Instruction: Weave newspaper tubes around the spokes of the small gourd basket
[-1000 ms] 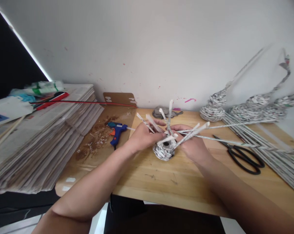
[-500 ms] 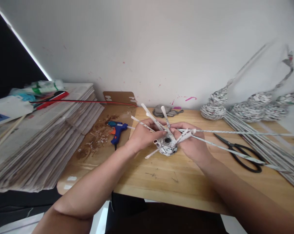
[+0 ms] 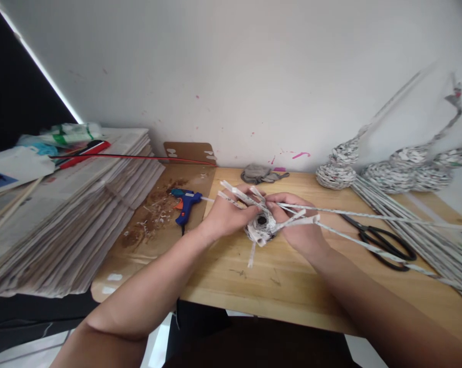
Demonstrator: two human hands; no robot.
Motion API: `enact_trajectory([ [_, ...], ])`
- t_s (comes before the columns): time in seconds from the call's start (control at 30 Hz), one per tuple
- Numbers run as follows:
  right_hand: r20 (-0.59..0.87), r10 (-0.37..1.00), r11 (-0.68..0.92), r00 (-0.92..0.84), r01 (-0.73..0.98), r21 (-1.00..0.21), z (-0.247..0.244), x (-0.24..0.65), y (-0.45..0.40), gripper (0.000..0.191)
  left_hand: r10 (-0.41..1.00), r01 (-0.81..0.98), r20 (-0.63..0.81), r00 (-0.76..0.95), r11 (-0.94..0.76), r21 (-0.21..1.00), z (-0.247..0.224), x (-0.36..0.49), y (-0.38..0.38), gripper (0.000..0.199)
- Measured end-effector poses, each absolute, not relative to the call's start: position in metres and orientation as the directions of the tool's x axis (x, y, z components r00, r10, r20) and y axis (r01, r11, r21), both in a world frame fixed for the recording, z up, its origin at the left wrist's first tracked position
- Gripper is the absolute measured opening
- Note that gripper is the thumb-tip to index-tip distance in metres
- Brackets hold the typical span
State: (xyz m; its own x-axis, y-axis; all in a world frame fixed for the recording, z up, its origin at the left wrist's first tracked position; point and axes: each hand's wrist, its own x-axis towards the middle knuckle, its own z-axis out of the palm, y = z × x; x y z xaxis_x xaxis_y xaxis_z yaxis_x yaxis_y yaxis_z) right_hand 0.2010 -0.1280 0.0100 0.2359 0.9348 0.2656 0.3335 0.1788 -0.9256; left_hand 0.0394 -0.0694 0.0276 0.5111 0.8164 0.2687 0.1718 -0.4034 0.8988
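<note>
A small round piece woven from rolled newspaper (image 3: 262,225) sits between my hands, a dark hole at its middle and several short paper ends sticking out around it. My left hand (image 3: 231,214) is closed on its left and far side, thumb near the hole. At the right, my right hand (image 3: 302,225) pinches long paper strands beside the weave; its fingertips are partly hidden. Two long paper strands (image 3: 353,212) run from there to the right, over a pair of black scissors (image 3: 386,243).
On the left are a tall stack of newspapers (image 3: 73,214) and a blue glue gun (image 3: 187,204) on cardboard. A grey cloth (image 3: 261,174) lies by the wall. Finished woven gourd shapes (image 3: 336,174) and a bundle of paper tubes (image 3: 418,235) are at the right.
The woven piece has turned and tilted in my hands, so its hole faces me more. One short end now points down toward the table's front edge. Both hands have stayed closed near it.
</note>
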Motion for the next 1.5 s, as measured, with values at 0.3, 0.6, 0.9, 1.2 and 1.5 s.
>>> enact_trajectory([
  [0.3,0.152,0.973,0.126,0.172,0.154,-0.98,0.012,0.206,-0.124,0.016,0.889,0.127,0.145,0.433,-0.22,0.967,0.028,0.041,-0.064,0.018],
  [0.6,0.113,0.965,0.125,0.237,-0.036,-0.991,0.005,0.209,-0.116,0.019,0.88,0.209,0.066,0.47,-0.184,0.96,0.032,0.037,-0.062,0.029],
  [0.9,0.108,0.969,0.14,0.22,-0.137,-0.981,-0.005,0.207,-0.116,0.023,0.884,0.276,0.047,0.465,-0.196,0.941,0.033,0.038,-0.065,0.014],
  [1.2,0.091,0.983,0.112,0.159,-0.13,-0.985,-0.004,0.205,-0.119,0.019,0.917,0.203,0.064,0.393,-0.155,0.967,0.022,0.039,-0.055,0.016],
  [1.5,0.046,0.956,0.108,0.29,-0.202,-0.973,-0.016,0.192,-0.12,0.021,0.883,0.263,0.174,0.435,-0.31,0.914,0.024,0.04,-0.059,0.013],
])
